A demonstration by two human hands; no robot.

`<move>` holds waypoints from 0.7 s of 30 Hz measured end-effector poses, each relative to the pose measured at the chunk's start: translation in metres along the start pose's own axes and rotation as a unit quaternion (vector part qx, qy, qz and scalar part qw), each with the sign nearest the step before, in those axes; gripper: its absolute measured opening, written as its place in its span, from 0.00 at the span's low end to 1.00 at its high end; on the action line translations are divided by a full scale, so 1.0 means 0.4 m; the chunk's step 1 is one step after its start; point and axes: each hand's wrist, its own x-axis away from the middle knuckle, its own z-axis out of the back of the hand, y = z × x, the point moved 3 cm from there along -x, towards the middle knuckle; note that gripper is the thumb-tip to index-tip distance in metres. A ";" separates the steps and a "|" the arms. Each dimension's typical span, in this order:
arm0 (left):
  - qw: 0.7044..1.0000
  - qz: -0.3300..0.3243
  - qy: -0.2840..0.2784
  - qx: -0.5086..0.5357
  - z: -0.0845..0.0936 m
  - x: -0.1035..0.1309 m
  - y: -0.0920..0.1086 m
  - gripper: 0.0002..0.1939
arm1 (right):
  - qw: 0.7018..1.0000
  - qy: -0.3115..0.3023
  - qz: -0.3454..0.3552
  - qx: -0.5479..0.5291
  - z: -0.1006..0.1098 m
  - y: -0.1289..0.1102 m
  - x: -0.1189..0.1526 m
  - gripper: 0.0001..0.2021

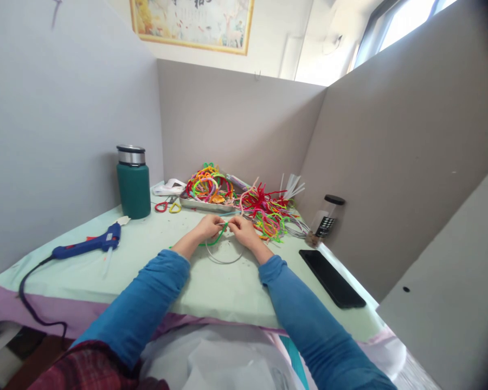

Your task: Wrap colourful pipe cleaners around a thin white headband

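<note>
Near the middle of the table my left hand (210, 227) and my right hand (244, 229) are close together, both with pinched fingers. Between them a green pipe cleaner (216, 240) crosses a thin grey wire hoop (223, 263), and its loose end trails left under my left wrist. The hoop's lower curve hangs just below my hands, over the table. My left fingers close on the hoop where the green strand meets it. My right fingertips pinch at the same crossing; exactly which strand they grip is partly hidden.
Behind my hands are a metal tray (205, 205) of colourful pipe-cleaner rings and a heap of red pipe cleaners (264, 200). Left are a green bottle (134, 189), a corded blue glue gun (85, 245) and red-and-yellow-handled scissors (174, 208). Right are a phone (331, 278) and jar (326, 219).
</note>
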 end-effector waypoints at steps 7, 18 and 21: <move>0.992 -0.057 0.055 -0.096 0.009 0.003 0.015 0.11 | 1.000 -0.008 0.007 0.002 -0.001 -0.004 0.003 0.06; 0.964 -0.142 0.055 -0.219 0.004 0.003 0.016 0.12 | 1.000 -0.014 0.000 0.002 -0.006 0.008 -0.003 0.06; 0.957 -0.150 0.049 -0.244 0.002 0.006 0.018 0.12 | 1.000 -0.019 -0.003 0.002 -0.007 0.012 -0.004 0.06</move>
